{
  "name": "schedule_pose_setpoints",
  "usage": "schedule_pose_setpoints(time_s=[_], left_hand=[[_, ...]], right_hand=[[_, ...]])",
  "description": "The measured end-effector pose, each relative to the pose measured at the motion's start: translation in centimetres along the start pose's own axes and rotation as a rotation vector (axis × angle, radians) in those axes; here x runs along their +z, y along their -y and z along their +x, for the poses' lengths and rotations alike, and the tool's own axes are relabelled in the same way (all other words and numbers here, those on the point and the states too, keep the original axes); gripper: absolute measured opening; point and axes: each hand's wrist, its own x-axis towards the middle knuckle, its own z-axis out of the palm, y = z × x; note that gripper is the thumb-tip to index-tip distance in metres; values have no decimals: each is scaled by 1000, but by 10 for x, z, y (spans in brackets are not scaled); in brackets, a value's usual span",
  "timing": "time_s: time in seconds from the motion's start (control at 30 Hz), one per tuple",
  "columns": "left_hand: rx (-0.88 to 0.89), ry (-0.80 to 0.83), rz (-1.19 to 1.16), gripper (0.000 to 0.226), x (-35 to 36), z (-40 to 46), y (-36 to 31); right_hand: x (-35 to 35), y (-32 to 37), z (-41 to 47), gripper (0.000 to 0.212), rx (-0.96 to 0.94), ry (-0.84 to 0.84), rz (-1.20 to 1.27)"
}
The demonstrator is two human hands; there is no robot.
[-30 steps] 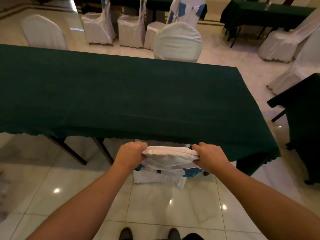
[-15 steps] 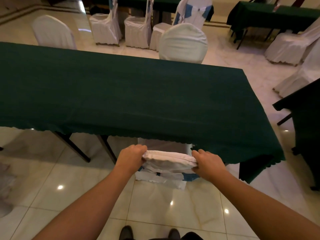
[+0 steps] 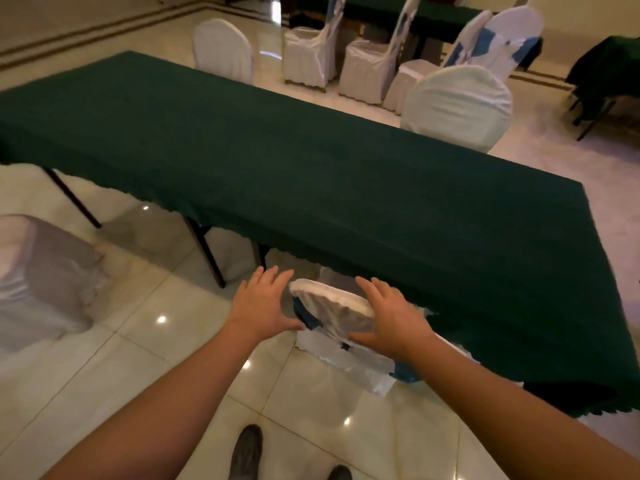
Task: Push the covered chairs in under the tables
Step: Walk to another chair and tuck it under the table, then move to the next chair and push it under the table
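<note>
A white-covered chair (image 3: 332, 306) with a blue sash stands in front of me, its seat tucked beneath the long table with the dark green cloth (image 3: 311, 174). Only its backrest top and rear skirt show. My left hand (image 3: 261, 304) hovers open just left of the backrest, fingers spread, not touching it. My right hand (image 3: 388, 317) is open too, palm over the right end of the backrest; whether it touches is unclear. Another covered chair (image 3: 41, 282) stands out on the floor at the left, away from the table.
Two covered chairs (image 3: 457, 105) (image 3: 223, 50) sit at the table's far side. Several more chairs (image 3: 308, 53) line a back table. Another green table (image 3: 609, 71) is at the far right. Black table legs (image 3: 206, 251) stand left of my hands. My shoes (image 3: 246, 452) are on the tiled floor.
Both hands have let go of the chair's backrest and opened. The view has swung left, bringing the chair on the left floor into sight.
</note>
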Motion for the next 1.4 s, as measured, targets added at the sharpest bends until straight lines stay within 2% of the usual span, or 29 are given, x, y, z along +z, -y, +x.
schedule_pose_setpoints(time_s=[0.13, 0.3, 0.53, 0.9, 1.07, 1.2, 1.4], left_hand=[[-156, -28, -2, 124, -18, -34, 40], [-356, -94, -61, 127, -43, -87, 112], [-613, -287, -148, 129, -78, -187, 251], [-980, -421, -190, 126, -147, -366, 478], [-1061, -519, -229, 119, -169, -423, 555], [-1115, -566, -241, 116, -169, -442, 610], [-1191, -575, -324, 116, -179, -453, 750]], right_hand=[[1, 45, 27, 123, -168, -34, -75], [5, 134, 53, 123, -372, -7, -111], [28, 312, 66, 116, -635, 26, -178], [98, 615, 60, 110, -902, 50, -107], [128, 728, 63, 109, -1043, 110, -40], [160, 809, 77, 111, -1048, 87, -99], [230, 962, 135, 114, -1096, 184, -63]])
